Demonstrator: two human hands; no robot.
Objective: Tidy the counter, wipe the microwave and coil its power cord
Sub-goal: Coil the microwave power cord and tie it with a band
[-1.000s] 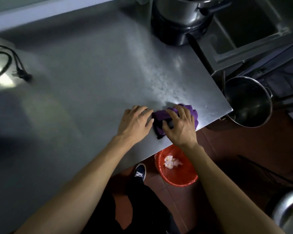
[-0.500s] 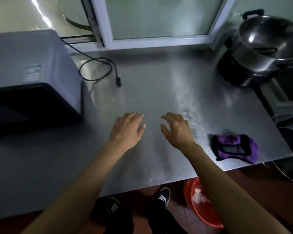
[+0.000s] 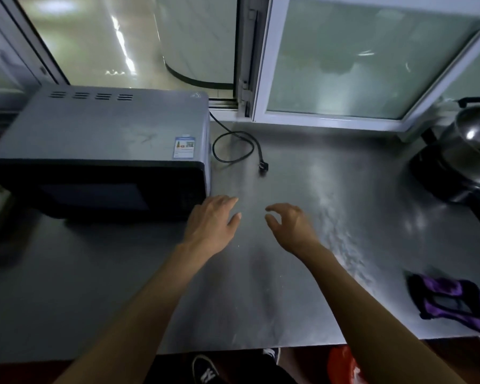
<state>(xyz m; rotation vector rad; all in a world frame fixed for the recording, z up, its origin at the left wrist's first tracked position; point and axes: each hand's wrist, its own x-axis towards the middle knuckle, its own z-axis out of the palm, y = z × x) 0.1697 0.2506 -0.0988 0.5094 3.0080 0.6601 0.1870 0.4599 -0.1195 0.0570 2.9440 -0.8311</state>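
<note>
A grey microwave [image 3: 103, 139] with a dark door stands at the left of the steel counter [image 3: 302, 273]. Its black power cord [image 3: 233, 151] runs from behind it in one loose loop, and the plug [image 3: 263, 168] lies flat on the counter. A folded purple cloth [image 3: 449, 300] rests near the counter's front right corner. My left hand [image 3: 214, 223] hovers just right of the microwave's front, fingers apart and empty. My right hand [image 3: 291, 225] is beside it, fingers curled loosely, holding nothing. Both hands are below the plug, apart from the cord.
A steel pot [image 3: 474, 145] sits on a black burner at the far right. A sliding window [image 3: 344, 65] runs along the back wall. Below the counter's front edge are a red bin [image 3: 344, 367] and my shoes [image 3: 205, 370].
Both hands have left the purple cloth at the front right corner and moved left and forward toward the cord. The view has swung up, bringing the microwave into sight.
</note>
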